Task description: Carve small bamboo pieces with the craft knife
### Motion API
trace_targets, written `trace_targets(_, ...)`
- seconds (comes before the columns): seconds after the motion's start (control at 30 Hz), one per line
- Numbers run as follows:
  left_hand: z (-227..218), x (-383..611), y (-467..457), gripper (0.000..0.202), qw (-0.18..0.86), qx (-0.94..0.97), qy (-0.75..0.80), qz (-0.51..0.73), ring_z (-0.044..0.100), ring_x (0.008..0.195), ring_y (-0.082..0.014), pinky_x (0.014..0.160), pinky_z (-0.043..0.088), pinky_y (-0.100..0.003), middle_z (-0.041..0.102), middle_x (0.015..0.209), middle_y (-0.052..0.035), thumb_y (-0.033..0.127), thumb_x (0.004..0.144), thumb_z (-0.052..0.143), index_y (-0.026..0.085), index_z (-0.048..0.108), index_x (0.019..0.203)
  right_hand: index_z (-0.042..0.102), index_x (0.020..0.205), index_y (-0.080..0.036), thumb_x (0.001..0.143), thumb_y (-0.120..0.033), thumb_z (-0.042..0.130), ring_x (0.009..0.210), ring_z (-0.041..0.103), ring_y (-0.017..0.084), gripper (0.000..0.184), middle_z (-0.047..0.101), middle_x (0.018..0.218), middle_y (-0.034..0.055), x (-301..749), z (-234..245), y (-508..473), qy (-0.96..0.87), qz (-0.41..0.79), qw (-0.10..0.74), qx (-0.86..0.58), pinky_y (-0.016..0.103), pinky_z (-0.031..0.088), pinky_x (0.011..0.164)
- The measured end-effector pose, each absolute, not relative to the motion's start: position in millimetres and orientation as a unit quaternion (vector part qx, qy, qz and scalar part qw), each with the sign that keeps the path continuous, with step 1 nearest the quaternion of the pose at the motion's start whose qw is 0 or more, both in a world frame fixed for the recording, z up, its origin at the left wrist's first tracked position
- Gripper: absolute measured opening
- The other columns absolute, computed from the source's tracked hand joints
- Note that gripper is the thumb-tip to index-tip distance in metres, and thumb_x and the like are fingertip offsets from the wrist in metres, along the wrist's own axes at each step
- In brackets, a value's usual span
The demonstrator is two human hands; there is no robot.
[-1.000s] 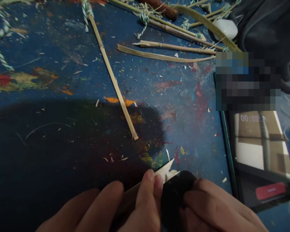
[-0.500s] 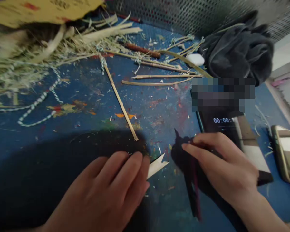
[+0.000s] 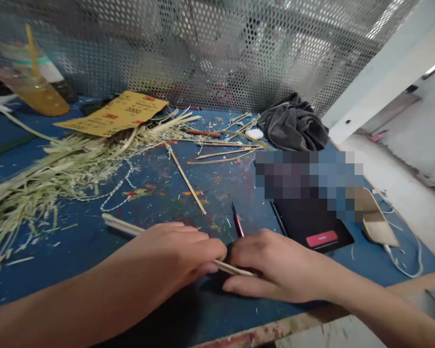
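My left hand is closed round a pale, narrow bamboo strip, whose far end sticks out to the left past the wrist. My right hand pinches the strip's other end, close beside the left fingers, just above the blue table. Beyond the right knuckles shows a slim pink tool with a dark pointed tip; the rest of it is hidden by the hand. A thin bamboo stick with string tied at its top lies ahead of both hands.
Left stands a heap of shavings under yellow sandpaper, with a drink cup behind. Several sticks lie further back near a dark cloth. A black phone and a gold phone lie right. Perforated metal rises behind.
My right hand has let go of the pink tool, moved left and taken the strip's end. My left hand has turned with the strip. The view has tilted up, showing more behind the table.
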State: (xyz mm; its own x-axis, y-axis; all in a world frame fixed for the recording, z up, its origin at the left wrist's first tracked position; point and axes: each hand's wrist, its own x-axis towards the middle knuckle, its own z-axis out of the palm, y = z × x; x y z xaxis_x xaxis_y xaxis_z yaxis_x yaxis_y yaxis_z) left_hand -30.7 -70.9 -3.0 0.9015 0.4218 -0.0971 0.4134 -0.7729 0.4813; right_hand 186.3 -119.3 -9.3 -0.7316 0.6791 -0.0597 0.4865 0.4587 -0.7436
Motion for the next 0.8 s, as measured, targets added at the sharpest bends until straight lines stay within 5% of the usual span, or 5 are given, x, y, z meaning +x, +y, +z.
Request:
trace_targets(0.17,18.7,-35.2,-66.4,0.021,0.325,0.935,0.144,-0.006,0.051,0.060,-0.0105,0.056,0.030,-0.023,0.057,0.065,0.0054,0.025,0.093,0.051,0.021,0.053,0.072,0.038,0.063,-0.019,0.090,-0.031,0.054,0.055,0.034,0.006,0.034,0.037,0.061,-0.0062,174.9,7.1,-128.6,-0.824,0.451,0.104,-0.327,0.021,0.027,0.054)
trace_targets(0.33,39.8,-32.7,-59.7,0.017,0.442,0.890,0.095,-0.062,0.056,0.065,-0.0080,0.059,0.036,-0.017,0.060,0.070,0.0044,0.024,0.093,0.051,0.020,0.061,0.081,0.031,0.062,-0.020,0.091,-0.027,0.049,0.054,0.030,0.007,0.035,0.031,0.059,-0.0064,169.8,6.6,-137.7,-0.801,0.497,0.198,-0.268,0.023,0.024,0.053)
trace_targets(0.8,62.2,-25.8,-44.8,0.014,0.474,0.879,0.050,-0.015,0.064,0.064,-0.0118,0.060,0.044,-0.017,0.068,0.069,-0.0035,0.022,0.089,0.058,0.015,0.069,0.084,0.020,0.055,-0.020,0.089,-0.017,0.049,0.046,0.019,0.005,0.044,0.021,0.054,-0.0082,162.5,7.5,-142.2,-0.755,0.474,0.397,-0.221,0.021,0.022,0.045)
